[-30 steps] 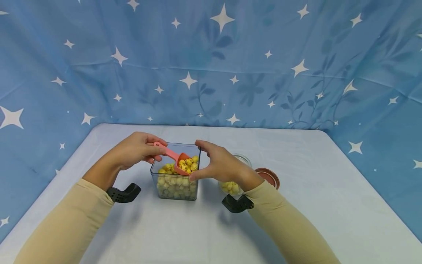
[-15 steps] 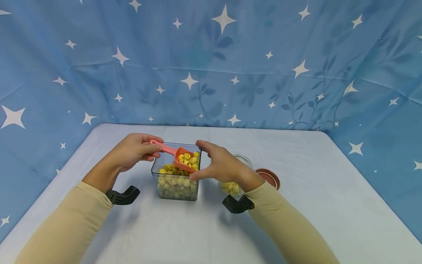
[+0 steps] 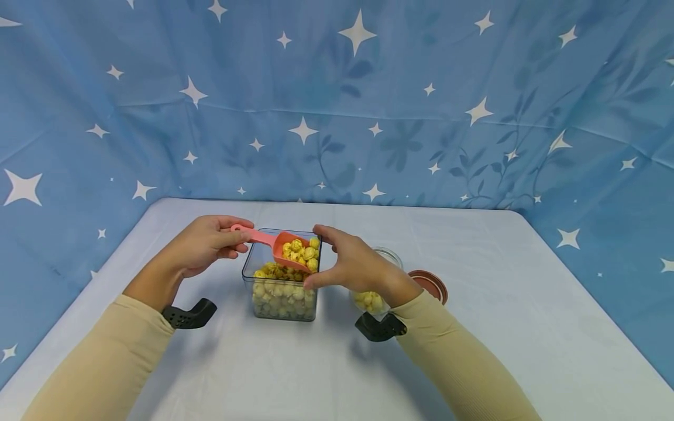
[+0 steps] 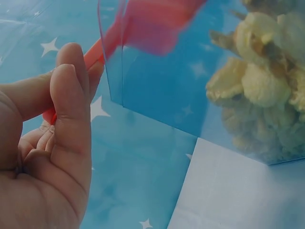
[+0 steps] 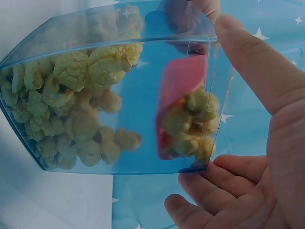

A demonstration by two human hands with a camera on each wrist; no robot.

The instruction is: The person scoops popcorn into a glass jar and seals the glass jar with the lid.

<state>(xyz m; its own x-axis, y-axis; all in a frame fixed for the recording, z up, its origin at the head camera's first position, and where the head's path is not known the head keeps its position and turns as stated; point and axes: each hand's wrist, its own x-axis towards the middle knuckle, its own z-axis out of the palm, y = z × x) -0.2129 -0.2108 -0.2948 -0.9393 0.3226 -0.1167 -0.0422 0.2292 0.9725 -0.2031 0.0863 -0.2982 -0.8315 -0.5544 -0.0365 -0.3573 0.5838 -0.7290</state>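
A clear square tub [image 3: 281, 307] of yellow popcorn stands mid-table. My left hand [image 3: 207, 245] pinches the handle of a pink scoop [image 3: 274, 245] loaded with popcorn, held just above the tub's rim. In the left wrist view my fingers [image 4: 71, 109] pinch the scoop handle [image 4: 97, 47] beside the tub wall [image 4: 157, 90]. My right hand [image 3: 350, 263] grips the tub's right side, thumb at the front corner and fingers over the far rim. The right wrist view shows the tub [image 5: 119, 95], the loaded scoop [image 5: 183, 112] through it, and my fingers [image 5: 252, 67] on its wall.
A small glass jar [image 3: 375, 295] with some popcorn in it stands right of the tub, partly hidden by my right wrist. A brown lid [image 3: 429, 282] lies beside it. White table [image 3: 316, 368], blue starred cloth [image 3: 337, 99] behind and at both sides.
The left hand has lifted the filled scoop out of the popcorn to above the tub's rim and drawn back a little to the left. The right hand has stayed on the tub.
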